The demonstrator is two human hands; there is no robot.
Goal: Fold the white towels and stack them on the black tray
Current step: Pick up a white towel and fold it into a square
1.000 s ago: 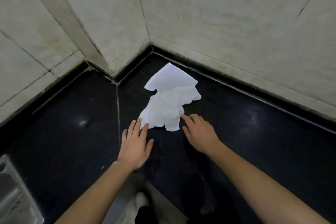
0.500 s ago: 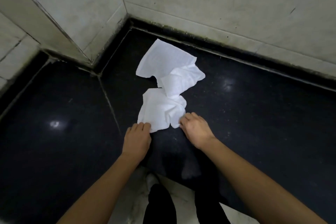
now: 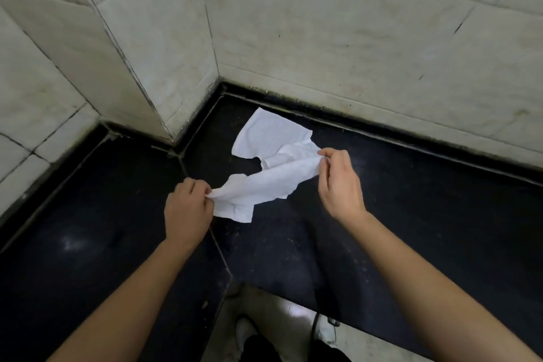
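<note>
A crumpled white towel hangs stretched between my hands above the black counter. My left hand pinches its near-left corner. My right hand pinches its far-right corner, held higher. A loose flap droops below my left hand. A second white towel lies flat on the counter behind, close to the wall corner, partly hidden by the lifted one. No black tray is in view.
The black stone counter runs into a corner of pale tiled walls. A seam crosses the counter near my left hand. Below the counter's front edge I see a light floor and my shoes.
Both hands went from resting at the near towel's edge to pinching its corners and lifting it off the counter. The right hand moved up and right. The far towel stayed put.
</note>
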